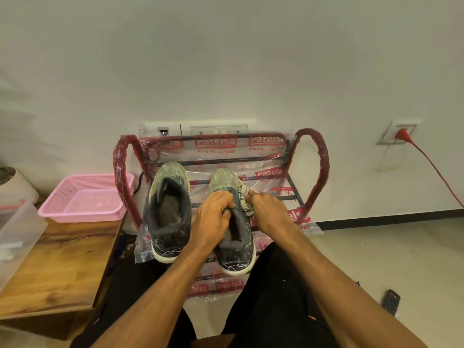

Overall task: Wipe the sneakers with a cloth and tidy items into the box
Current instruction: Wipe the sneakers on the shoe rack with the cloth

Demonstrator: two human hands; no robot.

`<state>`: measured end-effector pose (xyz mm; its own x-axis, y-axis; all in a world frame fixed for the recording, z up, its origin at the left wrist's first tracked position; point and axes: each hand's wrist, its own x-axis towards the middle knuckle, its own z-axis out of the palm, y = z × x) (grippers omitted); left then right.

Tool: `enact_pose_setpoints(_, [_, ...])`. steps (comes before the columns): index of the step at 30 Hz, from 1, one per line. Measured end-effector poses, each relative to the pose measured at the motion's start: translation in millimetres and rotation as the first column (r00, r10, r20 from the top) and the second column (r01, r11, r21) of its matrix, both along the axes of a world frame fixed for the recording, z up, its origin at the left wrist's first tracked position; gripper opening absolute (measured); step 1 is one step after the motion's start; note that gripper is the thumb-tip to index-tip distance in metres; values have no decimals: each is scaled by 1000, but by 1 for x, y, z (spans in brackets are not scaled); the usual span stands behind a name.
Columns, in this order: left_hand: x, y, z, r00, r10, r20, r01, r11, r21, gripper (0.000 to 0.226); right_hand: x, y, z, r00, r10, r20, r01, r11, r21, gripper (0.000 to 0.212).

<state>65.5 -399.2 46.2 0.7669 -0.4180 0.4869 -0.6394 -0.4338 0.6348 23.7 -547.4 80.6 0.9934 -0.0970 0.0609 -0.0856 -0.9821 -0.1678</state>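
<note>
Two grey-green sneakers stand side by side, toes to the wall, on a plastic-wrapped metal rack (296,197). The left sneaker (168,209) is untouched. My left hand (213,217) grips the collar and tongue of the right sneaker (233,252). My right hand (268,212) presses a striped grey-white cloth (244,199) against that sneaker's right side near the laces. Much of the right sneaker's upper is hidden under both hands.
A pink mesh basket (85,197) sits on a wooden table (57,262) at left, beside a clear plastic box (17,232). A red plug and cable (411,144) hang from the wall at right. A dark remote (391,302) lies on the floor.
</note>
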Motion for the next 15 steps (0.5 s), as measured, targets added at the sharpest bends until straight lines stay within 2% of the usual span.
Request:
enact_pose_setpoints(5, [6, 6, -3, 999, 42, -33, -43, 998, -50, 39, -17, 4, 0, 999, 30, -36, -27, 998, 65, 41])
enact_pose_setpoints(8, [7, 6, -5, 998, 36, -50, -39, 997, -61, 33, -16, 8, -6, 998, 52, 21, -50, 996, -71, 36])
enact_pose_setpoints(11, [8, 3, -3, 999, 16, -49, -18, 999, -33, 38, -4, 3, -8, 999, 46, -10, -46, 985, -164, 29])
enact_pose_setpoints(15, [7, 5, -2, 998, 31, -47, -32, 999, -22, 41, 5, -19, 8, 993, -116, -23, 115, 993, -9, 32])
